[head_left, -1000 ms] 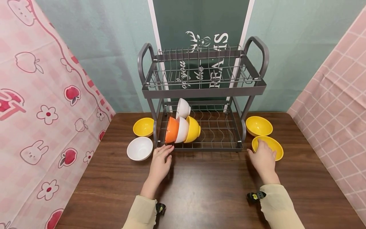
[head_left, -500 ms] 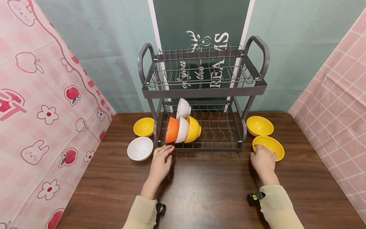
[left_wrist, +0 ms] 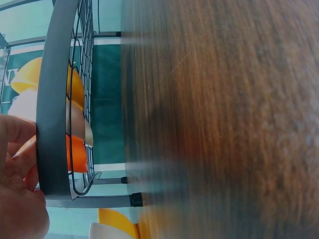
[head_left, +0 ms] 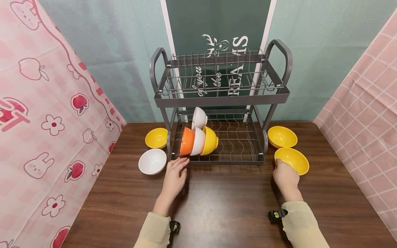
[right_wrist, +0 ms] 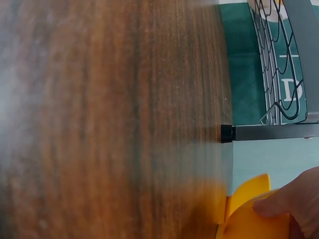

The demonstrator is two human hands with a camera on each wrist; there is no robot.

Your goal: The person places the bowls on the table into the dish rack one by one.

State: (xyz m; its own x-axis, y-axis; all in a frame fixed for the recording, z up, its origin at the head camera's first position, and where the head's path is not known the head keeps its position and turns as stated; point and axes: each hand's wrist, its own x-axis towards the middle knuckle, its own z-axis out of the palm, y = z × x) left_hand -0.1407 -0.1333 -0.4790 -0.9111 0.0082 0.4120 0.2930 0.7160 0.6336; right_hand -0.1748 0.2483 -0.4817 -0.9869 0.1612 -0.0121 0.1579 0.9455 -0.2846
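Observation:
In the head view, my right hand [head_left: 286, 178] is at the near yellow bowl [head_left: 294, 160] on the table's right side. It pinches the bowl's left rim, and in the right wrist view the thumb [right_wrist: 271, 205] presses the yellow outer wall. My left hand [head_left: 174, 177] touches the lower front rail of the grey two-tier dish rack [head_left: 221, 100] with fairly straight fingers. Just behind those fingers an orange bowl [head_left: 186, 142], a white bowl [head_left: 197, 142] and a yellow bowl [head_left: 210, 141] stand tilted in a row on the lower tier. A second white bowl [head_left: 199, 118] leans behind them.
Left of the rack, another white bowl [head_left: 152, 161] sits in front of a yellow bowl [head_left: 156, 138]. One more yellow bowl [head_left: 281, 136] stands behind the bowl at my right hand. Patterned cloths hang around the brown wooden table [head_left: 223, 206].
My right hand's fingers have drawn in from over the near yellow bowl's inside to its left rim. The left hand stays at the rack's front rail.

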